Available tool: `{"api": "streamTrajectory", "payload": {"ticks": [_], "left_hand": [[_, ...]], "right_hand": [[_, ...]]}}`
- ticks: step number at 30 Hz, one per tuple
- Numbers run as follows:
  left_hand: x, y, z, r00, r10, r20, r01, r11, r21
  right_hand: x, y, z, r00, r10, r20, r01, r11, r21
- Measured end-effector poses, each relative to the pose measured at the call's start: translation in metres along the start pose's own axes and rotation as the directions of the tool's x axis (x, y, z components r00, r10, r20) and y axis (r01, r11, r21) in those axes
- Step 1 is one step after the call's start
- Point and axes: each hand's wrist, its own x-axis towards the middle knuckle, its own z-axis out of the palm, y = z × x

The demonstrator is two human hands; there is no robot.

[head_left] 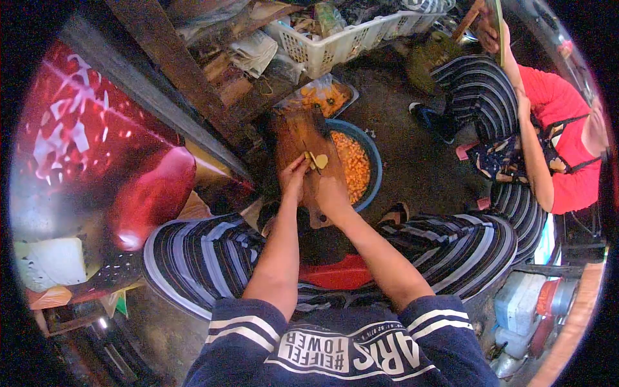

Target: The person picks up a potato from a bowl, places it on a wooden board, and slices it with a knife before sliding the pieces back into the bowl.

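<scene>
A worn wooden cutting board lies in front of my knees. On it are pale yellow slices, which look like peeled vegetable. My left hand pinches a yellow piece at its fingertips, just left of the slices. Close on the other side, my right hand is closed, its fingers partly hidden. The thin dark blade of a knife runs from it between the yellow pieces. Against the board's right edge stands a blue basin holding diced orange vegetable.
Beyond the board sits a tray with plastic over orange pieces. A white plastic crate stands farther back, with wooden beams at the left. Another person in a red shirt sits at the right, one arm raised beside a board.
</scene>
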Motion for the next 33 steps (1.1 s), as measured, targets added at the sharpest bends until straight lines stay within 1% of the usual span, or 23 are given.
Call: {"api": "streamTrajectory", "payload": {"ticks": [2,5,7,8,10,11,14,16,18,20,21,22,23,24,25,26,27,28,29,30,31,32,33], "left_hand": [[0.002,-0.001,-0.001,1.0,0.024,-0.004,-0.024,1.0,0.012],[0.005,-0.005,-0.005,0.998,0.052,0.022,-0.052,0.999,0.017],[-0.002,0.006,-0.001,0.999,-0.037,0.003,0.037,0.997,0.064],[-0.007,0.011,0.002,0.999,-0.036,0.005,0.036,0.997,0.063],[-0.014,0.018,0.003,0.996,0.085,0.037,-0.089,0.985,0.15],[-0.014,0.022,0.005,0.995,0.089,0.036,-0.094,0.984,0.149],[-0.017,0.017,0.006,0.998,0.061,-0.002,-0.06,0.992,0.109],[-0.016,0.015,0.005,0.993,0.115,-0.002,-0.114,0.985,0.127],[-0.016,0.016,0.01,0.992,0.125,-0.032,-0.12,0.982,0.149],[-0.019,0.023,0.014,0.989,0.132,-0.063,-0.119,0.978,0.173],[-0.02,0.029,0.017,0.958,0.288,0.007,-0.265,0.872,0.413],[-0.021,0.034,0.021,0.904,0.412,0.114,-0.391,0.688,0.612],[-0.019,0.036,0.023,0.904,0.41,0.118,-0.392,0.687,0.612],[-0.014,0.036,0.023,0.891,0.406,0.203,-0.437,0.646,0.625],[-0.01,0.036,0.022,0.873,0.395,0.286,-0.481,0.604,0.635],[-0.005,0.035,0.021,0.873,0.394,0.287,-0.481,0.602,0.638],[-0.002,0.034,0.021,0.893,0.374,0.249,-0.438,0.601,0.668],[0.002,0.032,0.021,0.912,0.353,0.21,-0.393,0.601,0.696],[0.006,0.03,0.02,0.913,0.349,0.213,-0.392,0.601,0.696],[0.011,0.027,0.019,0.927,0.335,0.169,-0.346,0.586,0.733],[0.015,0.023,0.018,0.938,0.324,0.125,-0.299,0.57,0.766],[0.018,0.019,0.018,0.938,0.321,0.129,-0.3,0.568,0.766],[0.016,0.018,0.019,0.946,0.313,0.088,-0.261,0.571,0.778]], "right_hand": [[0.005,0.001,0.006,0.999,0.011,0.045,-0.009,0.999,-0.047],[0.008,-0.007,-0.002,0.996,0.059,0.069,-0.057,0.998,-0.029],[0.016,-0.004,0.006,0.997,0.051,0.061,-0.05,0.999,-0.021],[0.019,-0.002,0.01,0.998,0.042,0.055,-0.042,0.999,-0.012],[0.022,-0.006,0.011,0.998,0.056,0.019,-0.056,0.998,-0.005],[0.025,-0.007,0.011,0.998,0.069,-0.011,-0.069,0.998,-0.001],[0.022,0.0,0.019,0.999,0.035,0.002,-0.036,0.999,0.023],[0.017,0.003,0.026,0.998,0.055,0.004,-0.055,0.998,-0.002],[0.012,0.006,0.034,0.997,0.074,0.008,-0.074,0.997,-0.025],[0.007,0.01,0.041,0.997,0.048,-0.063,-0.053,0.996,-0.073],[0.01,0.013,0.045,0.997,0.049,-0.064,-0.054,0.996,-0.073],[0.012,0.017,0.05,0.998,0.05,-0.038,-0.053,0.994,-0.092],[0.014,0.021,0.054,0.999,0.051,-0.014,-0.053,0.993,-0.11],[0.014,0.019,0.049,0.998,0.054,-0.016,-0.055,0.993,-0.108],[0.012,0.017,0.044,0.995,0.091,0.029,-0.088,0.992,-0.088],[0.012,0.014,0.039,0.989,0.125,0.074,-0.12,0.99,-0.07],[0.008,0.013,0.038,0.989,0.126,0.077,-0.121,0.99,-0.067],[0.0,0.013,0.036,0.994,0.099,0.035,-0.097,0.994,-0.04],[-0.007,0.014,0.034,0.997,0.074,-0.009,-0.075,0.997,-0.014],[-0.012,0.016,0.033,0.997,0.081,-0.009,-0.081,0.997,-0.013],[-0.016,0.017,0.032,0.994,0.076,0.074,-0.073,0.996,-0.047],[-0.02,0.018,0.031,0.985,0.073,0.158,-0.061,0.995,-0.078],[-0.025,0.017,0.029,0.984,0.077,0.157,-0.066,0.995,-0.075]]}}
